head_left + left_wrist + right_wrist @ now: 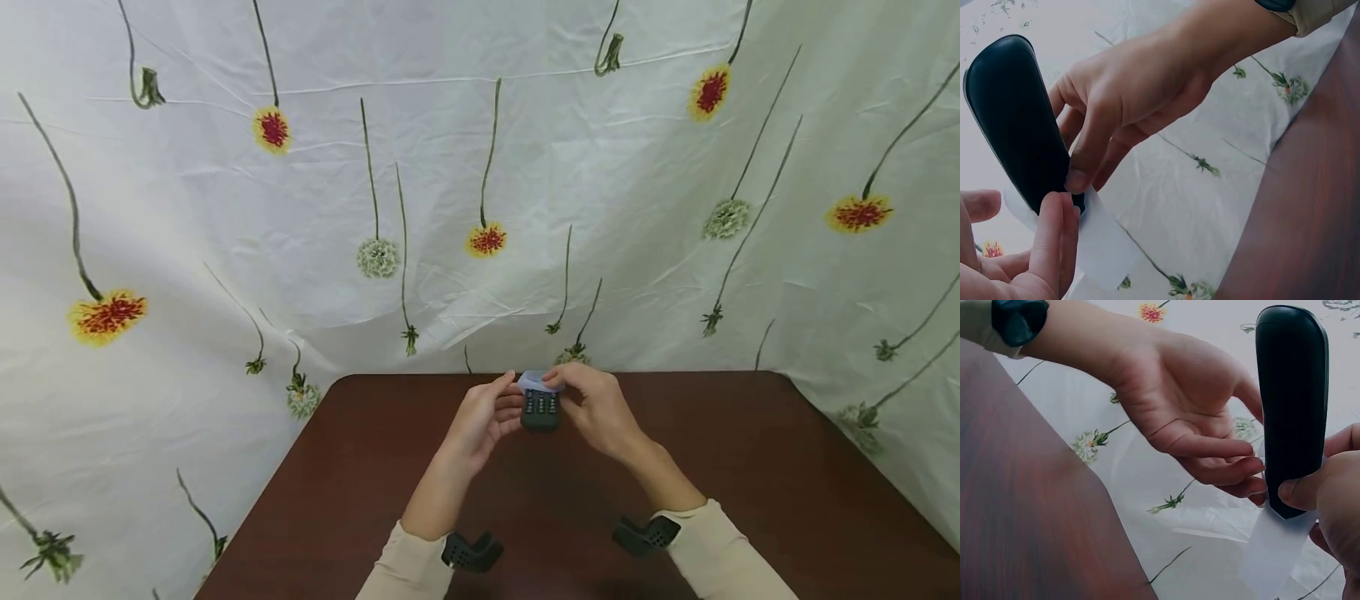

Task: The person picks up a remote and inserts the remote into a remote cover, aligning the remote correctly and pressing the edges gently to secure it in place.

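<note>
A dark handset with a keypad [541,408] is held up between both hands above the far edge of the table. Its smooth dark back [1291,394] faces both wrist cameras. A thin pale sheet [1104,244] lies at one end, over the handset's top in the head view. My right hand [600,407] pinches that end, with its thumb [1297,492] pressed on the back. From the left, my left hand [477,417] touches the handset with fairly straight fingers [1050,237]. The left thumb stands apart from the handset in the left wrist view.
Below the hands spreads a dark reddish-brown table [360,500]. A white cloth printed with flowers [435,167] hangs behind it and along both sides. Each wrist wears a black strap device, the left one [471,552] and the right one [645,535].
</note>
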{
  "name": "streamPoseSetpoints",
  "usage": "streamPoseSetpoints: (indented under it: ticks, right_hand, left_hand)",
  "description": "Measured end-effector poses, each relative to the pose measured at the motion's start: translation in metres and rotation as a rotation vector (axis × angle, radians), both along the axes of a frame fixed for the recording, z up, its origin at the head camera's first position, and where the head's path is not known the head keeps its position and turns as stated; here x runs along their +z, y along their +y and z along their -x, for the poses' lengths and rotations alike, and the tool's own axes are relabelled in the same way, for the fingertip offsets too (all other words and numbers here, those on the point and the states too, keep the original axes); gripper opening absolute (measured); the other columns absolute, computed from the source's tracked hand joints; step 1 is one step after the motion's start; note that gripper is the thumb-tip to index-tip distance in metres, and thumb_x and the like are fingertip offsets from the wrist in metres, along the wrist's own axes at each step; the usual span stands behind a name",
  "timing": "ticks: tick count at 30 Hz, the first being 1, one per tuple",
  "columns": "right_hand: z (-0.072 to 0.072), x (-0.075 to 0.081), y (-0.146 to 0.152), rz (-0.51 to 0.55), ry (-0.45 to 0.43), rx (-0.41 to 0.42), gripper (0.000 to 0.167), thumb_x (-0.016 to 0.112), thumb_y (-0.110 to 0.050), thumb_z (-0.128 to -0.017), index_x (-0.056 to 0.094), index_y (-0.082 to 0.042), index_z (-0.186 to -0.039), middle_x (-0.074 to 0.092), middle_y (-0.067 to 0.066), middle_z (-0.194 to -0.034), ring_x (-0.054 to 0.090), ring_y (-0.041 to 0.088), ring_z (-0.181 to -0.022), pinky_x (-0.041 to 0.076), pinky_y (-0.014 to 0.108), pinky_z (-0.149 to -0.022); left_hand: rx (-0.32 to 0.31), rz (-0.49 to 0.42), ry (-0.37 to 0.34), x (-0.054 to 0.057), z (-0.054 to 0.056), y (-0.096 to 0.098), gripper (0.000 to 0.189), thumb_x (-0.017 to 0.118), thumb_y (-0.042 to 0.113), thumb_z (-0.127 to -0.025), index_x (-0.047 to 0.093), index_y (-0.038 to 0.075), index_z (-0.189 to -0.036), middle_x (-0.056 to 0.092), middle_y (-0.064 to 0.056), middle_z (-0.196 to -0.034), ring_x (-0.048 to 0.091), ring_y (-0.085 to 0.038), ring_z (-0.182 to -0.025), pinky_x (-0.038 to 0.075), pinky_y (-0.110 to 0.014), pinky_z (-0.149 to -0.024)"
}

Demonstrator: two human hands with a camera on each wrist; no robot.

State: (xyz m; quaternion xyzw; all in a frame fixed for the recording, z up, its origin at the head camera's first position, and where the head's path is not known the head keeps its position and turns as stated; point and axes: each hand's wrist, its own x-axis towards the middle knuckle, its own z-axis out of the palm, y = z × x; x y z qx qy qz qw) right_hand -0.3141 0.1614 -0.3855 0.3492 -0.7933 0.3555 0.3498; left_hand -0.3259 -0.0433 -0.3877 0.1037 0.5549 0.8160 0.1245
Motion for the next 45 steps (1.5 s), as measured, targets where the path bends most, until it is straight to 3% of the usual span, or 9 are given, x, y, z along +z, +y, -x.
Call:
streamPoseSetpoints:
  ticks: [6,13,29,38,45]
  right_hand:
    - [0.0000,-0.0013,0.0028,-0.039,0.051,0.015,0.034,0.078,0.022,-0.078,0.072,-0.007,-0.094,0.073,0.006,-0.107,0.069,0.028,-0.104,0.058,0.045,-0.084]
    - [-0.0004,-0.0024,0.0023,-0.046,0.077,0.033,0.034,0.078,0.022,-0.078,0.072,-0.008,-0.094,0.072,0.006,-0.107,0.068,0.029,-0.105,0.059,0.045,-0.082]
    - [-0.0021,-0.0053,-0.0005,-0.035,0.097,0.023,0.033,0.079,0.021,-0.077,0.072,-0.008,-0.091,0.071,0.005,-0.107,0.068,0.028,-0.104,0.058,0.043,-0.083]
    - [-0.0003,-0.0047,-0.0005,-0.022,0.111,0.016,0.034,0.078,0.022,-0.077,0.072,-0.009,-0.089,0.071,0.004,-0.107,0.067,0.026,-0.104,0.057,0.044,-0.087]
    - [0.0008,-0.0019,-0.0015,-0.035,0.120,0.031,0.037,0.075,0.025,-0.076,0.071,-0.009,-0.090,0.071,0.004,-0.108,0.066,0.026,-0.106,0.056,0.044,-0.088]
  left_hand:
    - [-0.020,0.010,-0.010,0.0073,-0.0014,0.0066,0.031,0.066,0.022,-0.103,0.065,-0.008,-0.107,0.066,-0.005,-0.083,0.064,-0.011,-0.068,0.057,-0.023,-0.066]
    - [-0.034,-0.008,0.004,0.0065,-0.0002,0.0050,0.031,0.063,0.013,-0.103,0.064,-0.015,-0.114,0.069,-0.008,-0.090,0.066,-0.011,-0.074,0.058,-0.022,-0.069]
    - [-0.013,-0.027,0.002,0.0056,-0.0025,0.0057,0.017,0.058,0.001,-0.102,0.066,-0.013,-0.105,0.068,-0.007,-0.087,0.067,-0.011,-0.073,0.058,-0.022,-0.068]
    - [-0.026,0.031,0.030,0.0093,-0.0009,0.0054,0.026,0.057,-0.002,-0.098,0.058,-0.017,-0.121,0.069,-0.008,-0.088,0.068,-0.010,-0.073,0.057,-0.021,-0.066]
    - [-0.021,0.056,0.053,0.0098,0.0011,0.0023,0.031,0.061,-0.003,-0.096,0.058,-0.017,-0.124,0.069,-0.009,-0.091,0.069,-0.011,-0.073,0.058,-0.022,-0.066]
